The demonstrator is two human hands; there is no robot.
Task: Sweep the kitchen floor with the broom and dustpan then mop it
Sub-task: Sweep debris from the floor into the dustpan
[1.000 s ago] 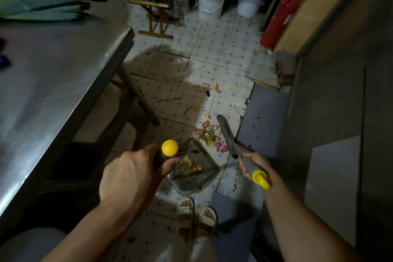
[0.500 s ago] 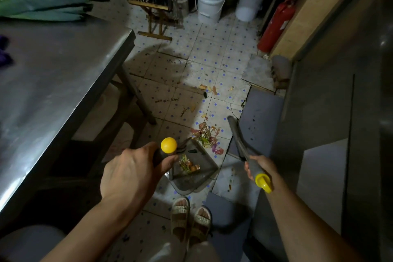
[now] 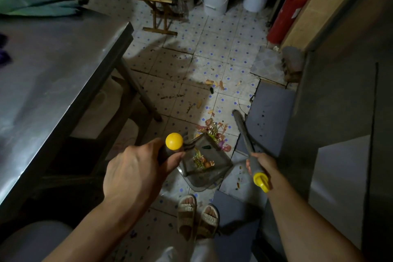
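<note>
My left hand is wrapped round the dustpan's grey handle just under its yellow knob, fingers curled tight on it, because I want the dustpan pinned to the tiled floor with its open mouth facing the mess; it sits right in front of my sandals, mouth toward the far side of the kitchen, and a few orange and green scraps lie inside it; my right hand is clenched on the broom near its yellow end cap, held off to the right so the head can come in from beyond the heap and drag toward me; the broom's long axis runs from my hand up and away to the left, its far end resting on the floor just right of the scrap pile; that pile of reddish peelings and green bits sits touching the pan's lip, so I judge a short pull is all it needs; more peel lies farther out on the tiles, well apart from the pan, so sweeping is far from finished and mopping hasn't begun; the steel table crowds my left
</note>
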